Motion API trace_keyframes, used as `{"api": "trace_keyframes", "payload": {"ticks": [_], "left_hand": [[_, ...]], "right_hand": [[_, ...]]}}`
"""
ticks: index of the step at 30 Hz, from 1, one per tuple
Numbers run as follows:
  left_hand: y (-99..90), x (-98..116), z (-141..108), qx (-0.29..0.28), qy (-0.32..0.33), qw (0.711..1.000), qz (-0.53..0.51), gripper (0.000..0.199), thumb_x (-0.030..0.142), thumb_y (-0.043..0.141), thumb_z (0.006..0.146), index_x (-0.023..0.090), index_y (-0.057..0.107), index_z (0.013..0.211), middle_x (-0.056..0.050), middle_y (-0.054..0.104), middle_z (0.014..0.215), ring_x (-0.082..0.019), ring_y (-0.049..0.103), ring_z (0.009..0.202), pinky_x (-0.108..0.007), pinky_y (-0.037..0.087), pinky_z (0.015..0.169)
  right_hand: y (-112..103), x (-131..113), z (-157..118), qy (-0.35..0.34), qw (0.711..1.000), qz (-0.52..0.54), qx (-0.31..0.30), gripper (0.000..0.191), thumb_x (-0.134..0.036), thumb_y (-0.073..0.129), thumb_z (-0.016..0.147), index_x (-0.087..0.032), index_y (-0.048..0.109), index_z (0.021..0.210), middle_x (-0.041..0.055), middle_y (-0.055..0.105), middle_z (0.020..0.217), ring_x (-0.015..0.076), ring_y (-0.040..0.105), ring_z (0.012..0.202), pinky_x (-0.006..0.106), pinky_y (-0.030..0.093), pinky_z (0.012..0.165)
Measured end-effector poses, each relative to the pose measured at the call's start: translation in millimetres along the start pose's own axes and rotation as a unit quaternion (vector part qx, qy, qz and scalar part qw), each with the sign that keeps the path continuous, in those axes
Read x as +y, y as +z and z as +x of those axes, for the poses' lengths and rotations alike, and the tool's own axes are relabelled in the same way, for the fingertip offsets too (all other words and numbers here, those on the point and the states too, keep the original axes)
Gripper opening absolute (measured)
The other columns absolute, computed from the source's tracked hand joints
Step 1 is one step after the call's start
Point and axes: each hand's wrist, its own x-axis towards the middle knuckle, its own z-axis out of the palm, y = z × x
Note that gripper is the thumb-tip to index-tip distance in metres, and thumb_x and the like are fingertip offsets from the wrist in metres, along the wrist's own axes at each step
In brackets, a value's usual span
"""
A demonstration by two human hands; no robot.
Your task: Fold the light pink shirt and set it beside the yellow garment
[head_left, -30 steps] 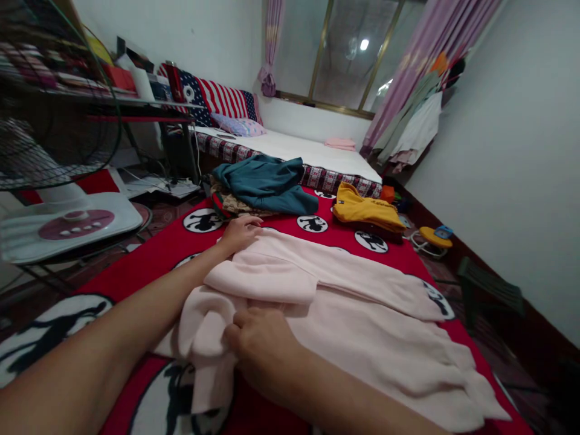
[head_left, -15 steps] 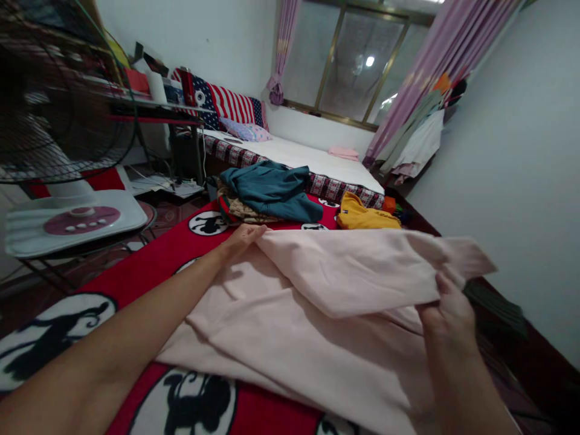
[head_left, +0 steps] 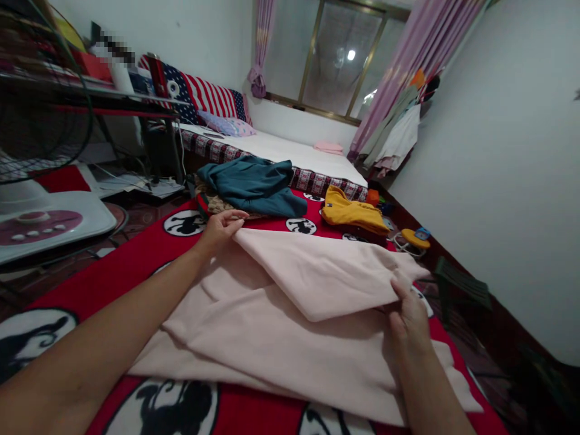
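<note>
A pale pink cloth garment (head_left: 281,326) lies spread over a red blanket (head_left: 122,260) with black-and-white round prints. Its far layer is folded over toward me, ending in a pointed flap near the middle. My left hand (head_left: 223,231) pinches the far left corner of the cloth between thumb and fingers. Farther right, my right hand (head_left: 408,314) is closed on the right part of the folded layer, with a narrow end of cloth sticking out past the fingers.
Beyond the garment are a heap of teal clothing (head_left: 254,184) and a folded yellow garment (head_left: 353,211). A fan base (head_left: 49,223) stands at the left, a dark green stool (head_left: 462,284) at the right. A white-topped bed (head_left: 281,148) lies below the window.
My right hand has drawn the folded layer lower and slightly nearer, and its loose end has settled. The view has turned right, showing the yellow stool and the garment's right edge.
</note>
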Motion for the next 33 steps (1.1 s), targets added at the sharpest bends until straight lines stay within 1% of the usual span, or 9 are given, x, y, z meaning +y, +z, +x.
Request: {"api": "trace_keyframes", "payload": {"ticks": [3,8,13,17,20,24,28,31,33], "left_hand": [[-5.4,-8,2,0.041,-0.010,0.996,0.075,0.034,0.037,0.060,0.071,0.016,0.073,0.094,-0.001,0.064,0.064,-0.015,0.053,0.054,-0.024,0.039,0.051],[0.8,8,-8,0.077,0.092,0.973,0.197,0.026,0.036,0.054,0.081,0.021,0.072,0.092,-0.004,0.071,0.082,-0.020,0.064,0.076,-0.030,0.049,0.073],[36.1,43,-34,-0.165,0.220,0.949,0.153,0.027,0.038,0.055,0.087,0.021,0.073,0.100,-0.007,0.070,0.106,-0.023,0.064,0.102,-0.033,0.048,0.094],[63.2,42,-53,-0.350,0.262,0.888,0.143,0.036,0.042,0.056,0.089,0.023,0.068,0.118,-0.010,0.061,0.130,-0.024,0.058,0.118,-0.033,0.046,0.100],[70.8,31,-59,-0.402,0.281,0.852,0.184,0.044,0.045,0.056,0.090,0.023,0.063,0.126,-0.012,0.053,0.140,-0.027,0.051,0.128,-0.037,0.041,0.106],[72.0,22,-61,-0.413,0.272,0.832,0.252,0.053,0.049,0.051,0.092,0.023,0.054,0.137,-0.013,0.047,0.147,-0.030,0.041,0.136,-0.047,0.026,0.115],[72.4,24,-59,-0.432,0.253,0.810,0.305,0.060,0.056,0.042,0.094,0.025,0.044,0.145,-0.010,0.036,0.154,-0.028,0.030,0.143,-0.047,0.017,0.118],[67.6,23,-52,-0.438,0.204,0.805,0.345,0.061,0.060,0.027,0.097,0.028,0.038,0.148,-0.007,0.027,0.158,-0.025,0.022,0.147,-0.048,0.013,0.118],[60.3,19,-44,-0.418,0.170,0.806,0.382,0.060,0.059,0.020,0.098,0.030,0.034,0.149,-0.005,0.022,0.160,-0.026,0.017,0.148,-0.051,0.011,0.118]], "right_hand": [[-1,1,-7,0.008,0.998,-0.036,0.050,0.061,-0.030,0.073,0.057,-0.022,0.055,0.114,0.0038,0.064,0.106,0.0180,0.066,0.078,0.033,0.059,0.064],[-3,0,-7,-0.151,0.962,-0.190,0.126,0.050,-0.032,0.064,0.066,-0.019,0.057,0.113,0.0107,0.060,0.116,0.0216,0.063,0.099,0.034,0.056,0.080],[-3,-2,-5,-0.228,0.922,-0.299,0.090,0.062,-0.034,0.063,0.069,-0.017,0.055,0.128,0.0159,0.053,0.130,0.0245,0.060,0.106,0.039,0.051,0.089],[-6,1,-1,-0.216,0.927,-0.306,-0.018,0.041,-0.031,0.062,0.069,-0.015,0.070,0.106,0.0105,0.067,0.103,0.0245,0.063,0.096,0.040,0.051,0.088],[-11,-7,-2,-0.280,0.910,-0.294,0.081,0.030,-0.027,0.060,0.072,-0.014,0.074,0.096,0.0122,0.064,0.104,0.0263,0.061,0.101,0.040,0.050,0.090],[-7,-25,-17,-0.395,0.814,-0.390,0.171,0.037,-0.017,0.059,0.076,-0.014,0.071,0.111,0.0195,0.048,0.134,0.0353,0.046,0.125,0.053,0.036,0.106],[17,-23,-39,-0.462,0.779,-0.423,-0.024,0.035,-0.025,0.051,0.088,-0.021,0.065,0.120,0.0128,0.051,0.138,0.0292,0.045,0.130,0.052,0.035,0.109],[32,-7,-49,-0.390,0.725,-0.522,-0.222,0.037,-0.039,0.048,0.093,-0.024,0.063,0.124,0.0107,0.055,0.138,0.0306,0.043,0.133,0.057,0.033,0.108],[35,3,-51,-0.311,0.677,-0.611,-0.268,0.043,-0.044,0.044,0.094,-0.026,0.059,0.130,0.0102,0.048,0.146,0.0347,0.035,0.139,0.065,0.027,0.108]]}}
